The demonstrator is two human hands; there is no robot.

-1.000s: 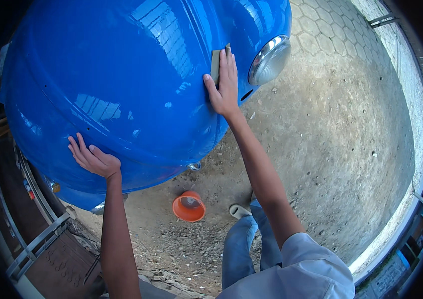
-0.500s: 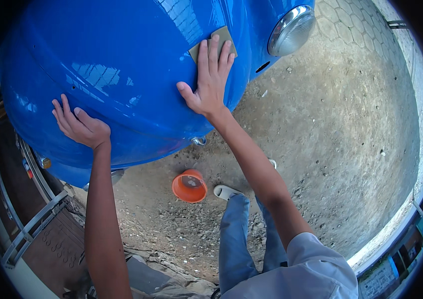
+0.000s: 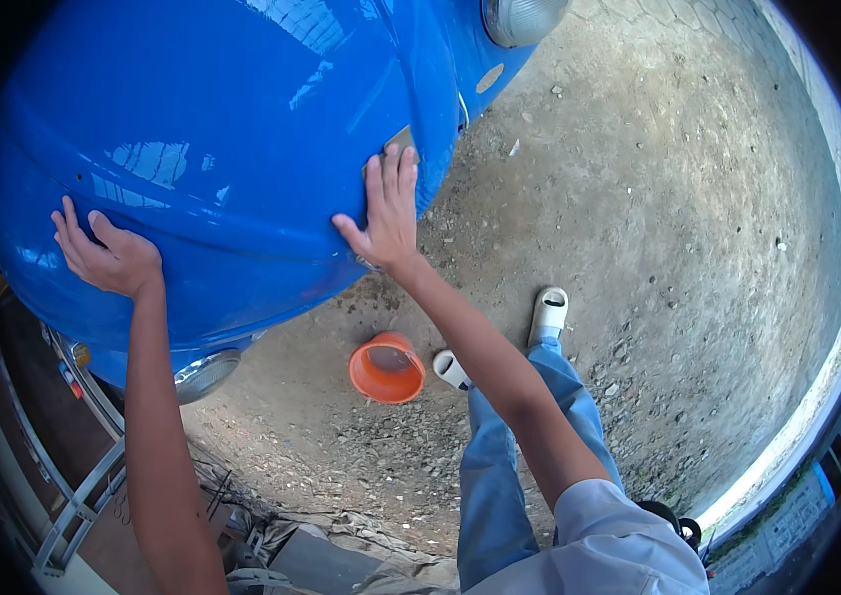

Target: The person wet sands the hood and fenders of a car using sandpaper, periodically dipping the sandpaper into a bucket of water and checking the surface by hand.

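Observation:
A glossy blue car front (image 3: 242,129) with a rounded hood fills the upper left. My right hand (image 3: 386,220) lies flat on the hood's right side near its front edge, thumb spread away. Under its fingertips is a small tan sheet (image 3: 404,138) that looks like sandpaper, mostly covered by the fingers. Further left, my left hand (image 3: 111,258) rests against the curved front of the hood with fingers extended and holds nothing. Its palm side is partly turned up.
An orange bucket (image 3: 387,369) stands on the dirt ground (image 3: 659,258) below the car, beside my white shoes (image 3: 548,312). Chrome-rimmed headlights (image 3: 206,377) project from both sides. Metal railing (image 3: 83,511) runs along the lower left, near a crumpled sheet (image 3: 361,545).
My right hand and the tan sheet have moved nearer along the hood, toward its front edge. My left hand stays against the front. The view has shifted, and my right shoe now shows fully.

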